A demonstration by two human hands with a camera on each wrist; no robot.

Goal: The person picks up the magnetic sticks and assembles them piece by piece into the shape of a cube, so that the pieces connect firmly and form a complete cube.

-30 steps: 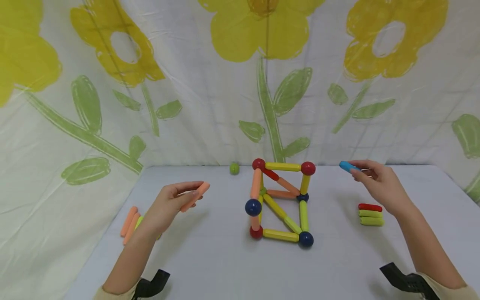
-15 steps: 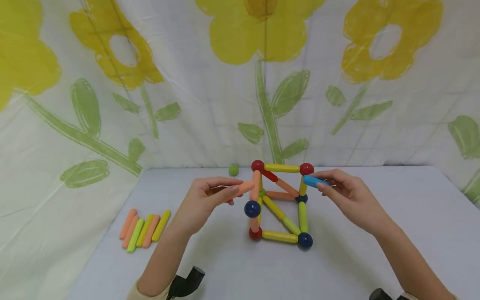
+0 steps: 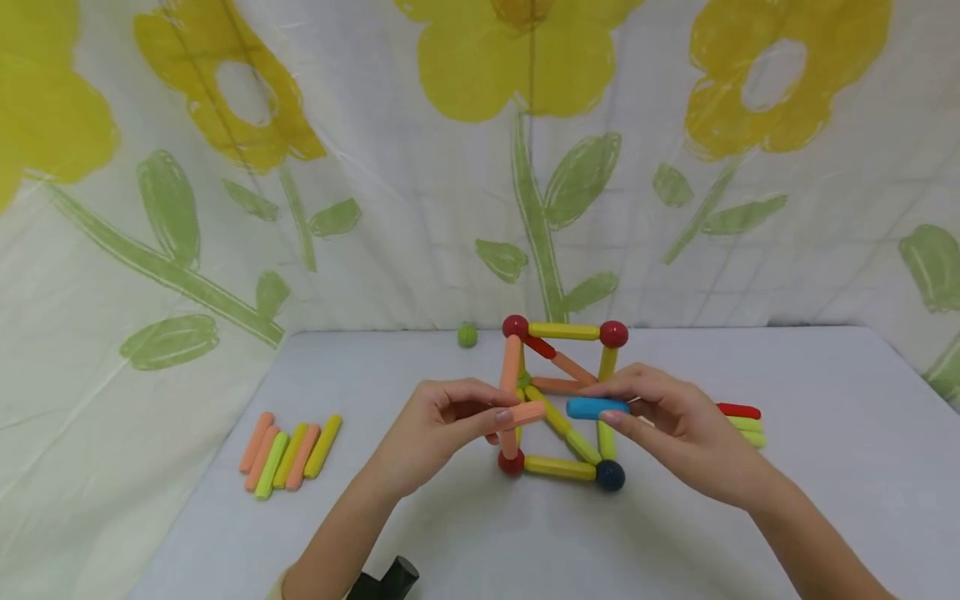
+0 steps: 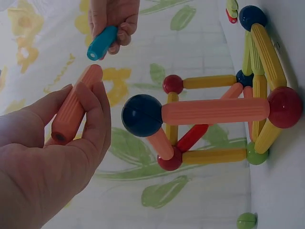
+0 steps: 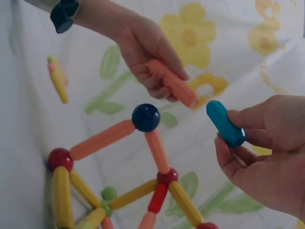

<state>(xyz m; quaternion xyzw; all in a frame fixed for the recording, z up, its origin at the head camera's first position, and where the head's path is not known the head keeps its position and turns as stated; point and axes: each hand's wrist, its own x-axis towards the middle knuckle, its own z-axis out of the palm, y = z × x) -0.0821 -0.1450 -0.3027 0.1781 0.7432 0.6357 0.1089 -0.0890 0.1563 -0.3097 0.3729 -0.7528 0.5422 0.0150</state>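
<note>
My left hand [image 3: 438, 429] pinches a salmon-coloured magnetic stick [image 4: 76, 107] between thumb and fingers. Opposite it, my right hand [image 3: 675, 429] pinches a shorter blue magnetic stick [image 5: 225, 125]. The two sticks point end to end, with a small gap between them. Both are raised in front of a box-like frame of sticks and balls [image 3: 561, 469] on the table. The frame's near upper dark blue ball [image 5: 146, 117] is hidden behind my left hand in the head view, but both wrist views show it. One salmon stick [image 4: 214, 110] joins that ball to a red ball [image 4: 285, 107] below.
Several salmon, yellow and lime sticks [image 3: 292, 457] lie side by side at the left of the white table. One red stick [image 3: 738, 411] and lime sticks [image 3: 748, 425] lie at the right, partly covered by my right hand. A green ball [image 3: 467, 335] sits near the back edge.
Both hands have moved inward from the two sides, each carrying its stick, and then lower in front of the frame. The sticks now nearly meet. The frame looks unmoved.
</note>
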